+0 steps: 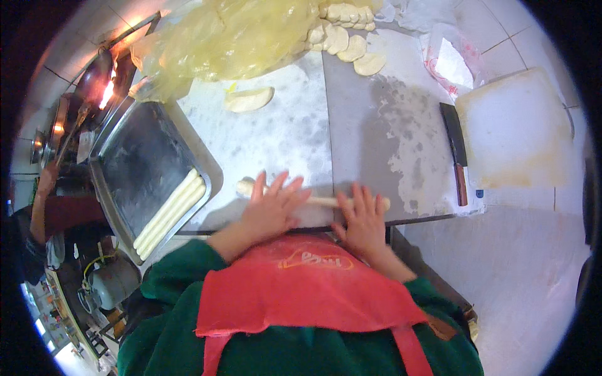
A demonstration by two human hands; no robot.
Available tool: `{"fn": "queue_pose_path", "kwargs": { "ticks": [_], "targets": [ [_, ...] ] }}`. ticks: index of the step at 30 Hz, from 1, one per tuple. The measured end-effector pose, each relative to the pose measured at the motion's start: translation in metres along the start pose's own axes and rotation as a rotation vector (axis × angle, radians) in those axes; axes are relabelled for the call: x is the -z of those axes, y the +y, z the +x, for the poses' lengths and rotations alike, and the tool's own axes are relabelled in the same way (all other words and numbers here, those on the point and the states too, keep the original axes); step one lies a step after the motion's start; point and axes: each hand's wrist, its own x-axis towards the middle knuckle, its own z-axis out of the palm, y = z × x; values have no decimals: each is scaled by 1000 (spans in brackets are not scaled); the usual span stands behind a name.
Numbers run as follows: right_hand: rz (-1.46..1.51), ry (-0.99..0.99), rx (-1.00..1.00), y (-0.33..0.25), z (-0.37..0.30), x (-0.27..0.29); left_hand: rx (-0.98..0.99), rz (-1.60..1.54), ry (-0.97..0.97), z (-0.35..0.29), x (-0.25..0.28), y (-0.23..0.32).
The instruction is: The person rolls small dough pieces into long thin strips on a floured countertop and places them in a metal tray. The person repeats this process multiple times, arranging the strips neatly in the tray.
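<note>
Left hand (271, 208) and right hand (364, 227), fingers apart, rest on the dough rope (323, 202) right of the tray (147, 147).
I'd guess it's soft, light, stretchy; cradle both ends.

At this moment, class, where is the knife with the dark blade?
In the head view, the knife lies at the right of the worktop, beside the pale board's left edge, ahead and to the right of the person's right hand.

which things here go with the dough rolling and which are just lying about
Dough rolling:
left hand, right hand
dough rope under them
dough strips in metal tray
loose dough piece

Seemingly just lying about:
knife
pale board
</note>
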Motion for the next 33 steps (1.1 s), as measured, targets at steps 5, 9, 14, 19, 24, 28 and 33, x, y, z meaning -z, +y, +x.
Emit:
{"fn": "queue_pose_path", "kwargs": {
  "ticks": [5,9,14,19,24,28,33],
  "targets": [
    [-157,319,-295,72,105,-15,341,190,198,47,-14,-67],
    [-139,186,-135,84,28,-26,353,104,105,-29,-20,-56],
    [-79,48,-233,81,-38,-32,517,-29,-105,-110,-29,-38],
    [-79,20,-437,76,122,11,433,177,327,25,-62,-111],
    [69,234,187,-36,106,-9,303,93,58,-26,-16,-68],
    [201,134,324,-43,55,-10,295,62,-205,-50,42,-13],
    [120,3,192,-19,110,0,116,-471,237,60,16,-9]
  ]
}}
